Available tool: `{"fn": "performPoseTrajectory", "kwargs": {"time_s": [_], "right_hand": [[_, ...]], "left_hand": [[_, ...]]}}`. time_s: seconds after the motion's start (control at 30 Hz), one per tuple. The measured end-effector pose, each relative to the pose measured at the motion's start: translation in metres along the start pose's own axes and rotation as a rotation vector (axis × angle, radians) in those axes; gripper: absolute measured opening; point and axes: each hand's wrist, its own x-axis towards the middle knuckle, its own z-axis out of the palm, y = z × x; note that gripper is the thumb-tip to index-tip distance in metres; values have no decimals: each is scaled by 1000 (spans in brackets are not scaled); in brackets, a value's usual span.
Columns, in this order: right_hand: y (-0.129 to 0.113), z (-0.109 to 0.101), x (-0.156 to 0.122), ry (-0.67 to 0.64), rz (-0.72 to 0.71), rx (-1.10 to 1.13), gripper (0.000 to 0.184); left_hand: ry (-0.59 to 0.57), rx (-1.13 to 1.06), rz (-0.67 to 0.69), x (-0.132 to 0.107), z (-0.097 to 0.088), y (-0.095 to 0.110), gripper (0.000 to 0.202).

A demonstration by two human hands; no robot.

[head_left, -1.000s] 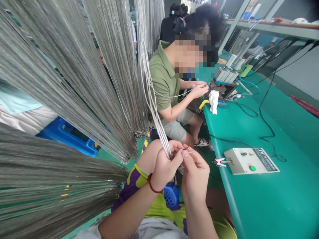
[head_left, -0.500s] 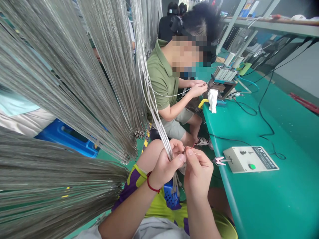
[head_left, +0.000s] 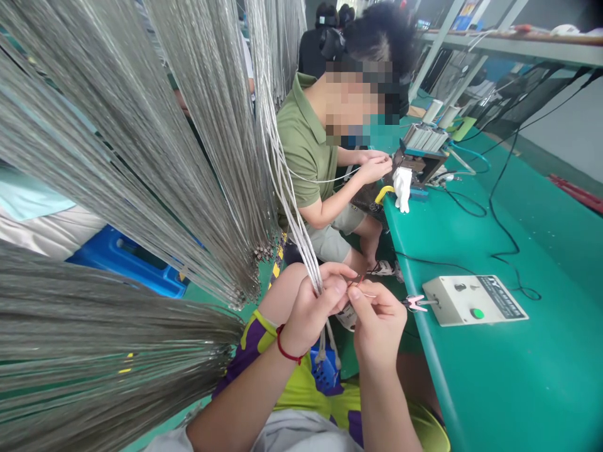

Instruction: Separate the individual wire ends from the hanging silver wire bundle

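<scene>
Several grey-white cables (head_left: 307, 254) run down from the upper middle into my left hand (head_left: 320, 301), which is closed around them, with its thumb and fingers pinching near a cable end. Their other ends (head_left: 325, 351) dangle below that hand. Thin red and white wires (head_left: 362, 284) stick out at the fingertips. Close beside it, my right hand (head_left: 379, 317) pinches these thin wires between thumb and forefinger. The exact contact point is partly hidden by the fingers. A red cord circles my left wrist.
Dense bundles of grey cables (head_left: 188, 157) hang at the left. On the green bench (head_left: 494, 370) at right sits a control box (head_left: 475, 301) with a green button and a pink clip (head_left: 417, 303). Beyond, a co-worker in a green shirt (head_left: 306, 150) works at a press (head_left: 419, 157).
My right hand has shifted slightly to the right. My left forefinger has stretched out further, and the red wires show more between the hands. The hanging cable ends have swung a little left.
</scene>
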Motion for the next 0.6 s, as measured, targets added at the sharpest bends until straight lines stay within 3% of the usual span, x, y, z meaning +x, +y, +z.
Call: {"fn": "performPoseTrajectory", "kwargs": {"time_s": [0.13,0.3,0.6], "right_hand": [[-3,2,2,14,57,133,14],[-15,7,7,68,25,201,26],[-14,4,11,94,2,129,24]], "left_hand": [[-30,38,1,-1,-1,-1,24],[-76,24,-17,-4,2,-3,22],[-35,120,-46,-4,3,5,25]]}}
